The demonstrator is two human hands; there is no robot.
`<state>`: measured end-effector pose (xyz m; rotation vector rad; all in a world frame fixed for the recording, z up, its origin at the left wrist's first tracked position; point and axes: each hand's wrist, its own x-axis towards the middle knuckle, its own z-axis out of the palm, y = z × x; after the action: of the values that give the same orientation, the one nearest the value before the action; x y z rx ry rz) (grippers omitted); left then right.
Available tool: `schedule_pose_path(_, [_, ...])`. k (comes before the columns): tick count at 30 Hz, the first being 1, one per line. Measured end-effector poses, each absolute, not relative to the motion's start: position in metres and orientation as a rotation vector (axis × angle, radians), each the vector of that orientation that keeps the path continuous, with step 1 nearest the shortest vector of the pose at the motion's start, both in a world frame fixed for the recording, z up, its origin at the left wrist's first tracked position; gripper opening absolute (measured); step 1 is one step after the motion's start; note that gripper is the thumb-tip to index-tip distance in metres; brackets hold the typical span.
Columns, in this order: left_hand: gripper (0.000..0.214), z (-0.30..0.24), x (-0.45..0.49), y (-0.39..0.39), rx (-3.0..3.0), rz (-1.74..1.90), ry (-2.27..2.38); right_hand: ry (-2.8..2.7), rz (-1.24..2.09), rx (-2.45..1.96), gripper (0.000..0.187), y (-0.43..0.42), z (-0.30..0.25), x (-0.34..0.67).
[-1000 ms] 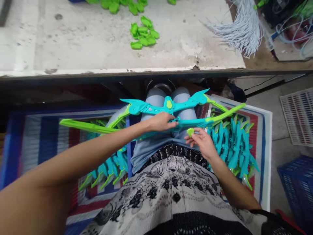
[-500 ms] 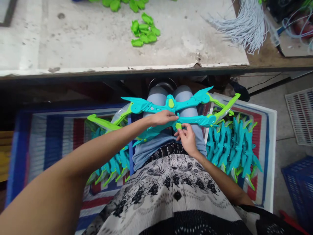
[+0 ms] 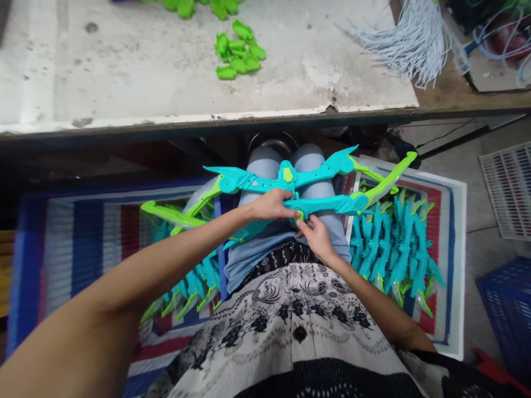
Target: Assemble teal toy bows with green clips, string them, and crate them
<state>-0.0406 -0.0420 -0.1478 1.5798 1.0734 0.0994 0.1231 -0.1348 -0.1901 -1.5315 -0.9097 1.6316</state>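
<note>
Two turquoise toy bows with lime-green limbs lie across my lap. The nearer toy bow (image 3: 332, 205) is gripped near its middle by my left hand (image 3: 271, 205), whose thumb rests on a small green plastic piece (image 3: 299, 216) at the bow's centre. Just below, my right hand (image 3: 317, 237) is closed, its fingertips pinching at the lower edge of that piece. Part of the piece is hidden by the fingers. Beyond my hands, the farther toy bow (image 3: 312, 177) has a similar green piece (image 3: 287, 174) set in its centre.
White crate (image 3: 458, 265) at right and blue crate (image 3: 25, 265) at left both hold stacked toy bows. On the worktable (image 3: 136, 72) ahead lie loose green pieces (image 3: 238, 52) and a bundle of white cords (image 3: 418, 47). Another blue crate (image 3: 508, 315) stands on the floor.
My left thumb has come down onto the green piece at the nearer bow's centre. My right fingers have shifted slightly to its lower edge. The farther bow stays on my lap.
</note>
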Motion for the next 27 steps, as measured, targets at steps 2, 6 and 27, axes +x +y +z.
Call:
schedule_pose_path(2, [0.034,-0.146,-0.04,-0.044,1.634,0.126,1.087,-0.935,1.625,-1.474,0.04,-0.135,-0.19,0.123])
schedule_pose_path(6, [0.035,-0.147,-0.04,-0.049,1.674,0.174,1.106,-0.962,1.589,-1.508,0.04,-0.137,-0.193,0.122])
schedule_pose_path(27, [0.048,-0.183,-0.033,-0.133,2.289,0.522,1.294,-2.285,0.318,-1.362,0.031,0.113,-0.087,0.06])
